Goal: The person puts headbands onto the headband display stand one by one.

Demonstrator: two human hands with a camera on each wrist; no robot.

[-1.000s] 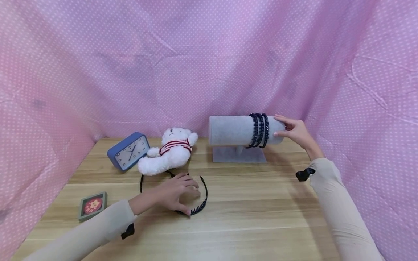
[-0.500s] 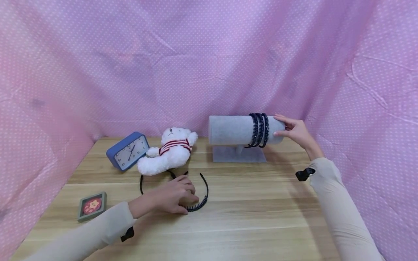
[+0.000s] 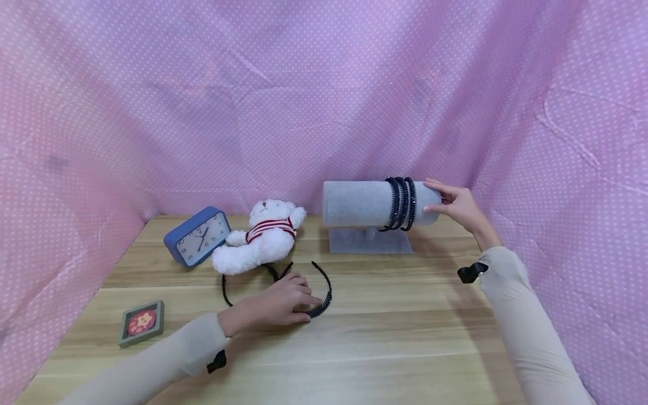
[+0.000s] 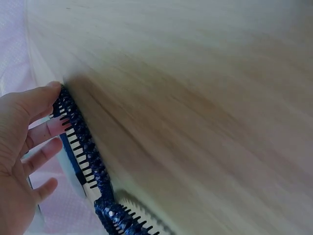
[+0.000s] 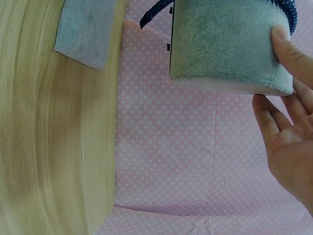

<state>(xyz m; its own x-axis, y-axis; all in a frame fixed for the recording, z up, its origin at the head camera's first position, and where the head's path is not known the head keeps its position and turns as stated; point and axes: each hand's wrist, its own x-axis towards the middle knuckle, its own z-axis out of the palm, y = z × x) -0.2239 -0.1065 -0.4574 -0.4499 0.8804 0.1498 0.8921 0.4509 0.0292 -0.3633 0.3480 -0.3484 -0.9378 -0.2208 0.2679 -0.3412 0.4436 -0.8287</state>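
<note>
My left hand (image 3: 280,302) pinches a dark beaded headband with comb teeth (image 3: 327,304) between thumb and fingertips, low over the wooden table. In the left wrist view the other fingers are spread beside the band (image 4: 88,142). A second dark headband (image 3: 224,289) lies partly hidden behind that hand, and its beaded part (image 4: 117,215) shows at the bottom of the left wrist view. My right hand (image 3: 462,209) grips the right end of a grey plush roll-shaped display stand (image 3: 356,203), thumb in front. Several dark headbands (image 3: 403,203) hang around the roll near that hand.
A white plush bear (image 3: 273,230) in a striped shirt leans at the back, next to a blue alarm clock (image 3: 199,236). A small green-framed box (image 3: 142,323) lies at the left. Pink dotted cloth (image 3: 324,95) surrounds the wooden table (image 3: 395,332).
My left hand has closed its fingertips on the headband and shifted it slightly right and away from me. The right hand stays on the stand's end.
</note>
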